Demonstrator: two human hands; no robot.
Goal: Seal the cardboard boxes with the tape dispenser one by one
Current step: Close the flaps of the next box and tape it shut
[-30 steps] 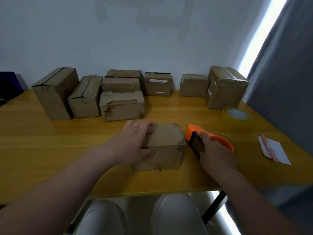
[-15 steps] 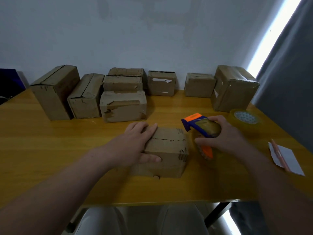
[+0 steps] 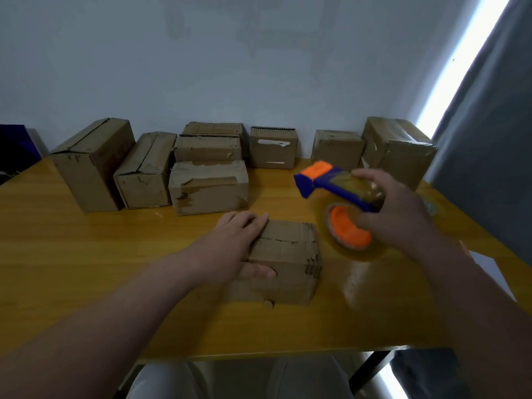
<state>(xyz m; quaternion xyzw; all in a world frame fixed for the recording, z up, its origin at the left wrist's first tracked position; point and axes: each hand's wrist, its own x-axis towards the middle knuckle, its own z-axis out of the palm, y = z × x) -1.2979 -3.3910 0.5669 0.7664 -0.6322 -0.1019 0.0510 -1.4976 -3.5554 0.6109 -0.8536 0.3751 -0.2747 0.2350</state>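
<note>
Left hand (image 3: 227, 249) presses flat on the cardboard box (image 3: 288, 254); right hand (image 3: 403, 214) grips the tape dispenser (image 3: 339, 188) (above the table (image 3: 86, 254))

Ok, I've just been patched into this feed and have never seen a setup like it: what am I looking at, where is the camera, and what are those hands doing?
There is no machine here. The two bare arms belong to a person, and the single picture comes from a wide-angle camera worn on their head, looking forward and down. That is why the arms enter from the bottom edge.

The left hand lies on the small cardboard box nearest the person, with its fingers over the top and its thumb on the front face. It is steadying the box on the yellow wooden table.

The right hand grips the orange and blue tape dispenser. It holds the dispenser in the air just right of that box, not touching it.

A row of other cardboard boxes stands along the wall.
</note>
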